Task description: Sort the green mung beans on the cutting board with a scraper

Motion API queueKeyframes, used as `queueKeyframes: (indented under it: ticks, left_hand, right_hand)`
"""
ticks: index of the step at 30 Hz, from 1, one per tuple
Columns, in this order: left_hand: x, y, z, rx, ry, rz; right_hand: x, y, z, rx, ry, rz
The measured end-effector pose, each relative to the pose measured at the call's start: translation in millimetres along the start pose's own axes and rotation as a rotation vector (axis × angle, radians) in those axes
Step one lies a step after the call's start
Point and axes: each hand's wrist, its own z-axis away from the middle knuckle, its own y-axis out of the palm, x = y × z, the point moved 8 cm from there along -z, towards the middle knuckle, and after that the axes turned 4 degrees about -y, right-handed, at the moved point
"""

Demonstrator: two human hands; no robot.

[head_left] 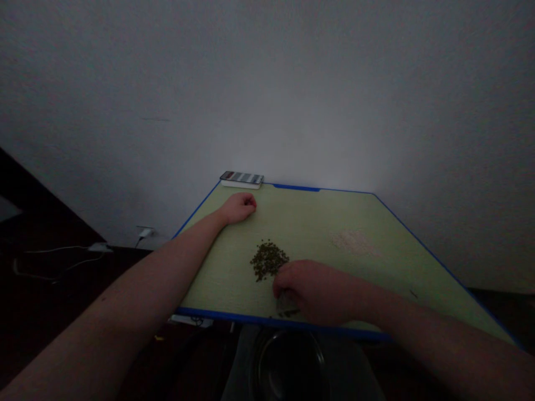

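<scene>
Pale green, blue-edged counter point(301, 217): near edge looks risky imo. Right hand point(320, 289)'s curled by it, can't tell if gripping; left hand point(238, 208)'s loosely clenched farther back. One careless sweep could scatter the loose dark greenish pile point(265, 259) or knock the small clear item point(286, 303) off. More room mid-counter.

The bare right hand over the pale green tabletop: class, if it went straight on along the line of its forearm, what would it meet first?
Most likely the loose pile of small dark greenish-brown pieces; the right hand's fingertips already look close to its edge, though contact is unclear.
</scene>
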Motion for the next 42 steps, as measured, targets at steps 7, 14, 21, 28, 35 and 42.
queueKeyframes:
  ticks: [7, 14, 21, 28, 35, 42]
  left_hand:
    - [3.5, 2.5, -2.0, 0.012, 0.005, 0.015]
    - [1.1, 1.7, -1.2, 0.004, 0.024, 0.006]
    - [-2.2, -0.2, 0.9, 0.001, 0.013, 0.002]
    - [-1.0, -0.7, 0.7, -0.007, 0.005, -0.013]
    - [-0.1, 1.5, -0.6, 0.012, 0.001, 0.019]
    - [-2.5, -0.2, 1.5, 0.011, 0.004, 0.011]
  right_hand:
    - [-2.8, 3.6, 14.5, -0.033, 0.136, -0.09]
    - [-2.3, 6.9, 20.8, -0.038, 0.128, -0.143]
    - [17.3, -4.1, 18.1, -0.053, 0.047, -0.104]
    - [37.1, -8.4, -27.4, -0.029, -0.131, 0.076]
    - [18.5, 3.8, -3.5, -0.014, -0.008, -0.019]
    - [11.5, 3.2, 34.2, -0.087, 0.107, -0.239]
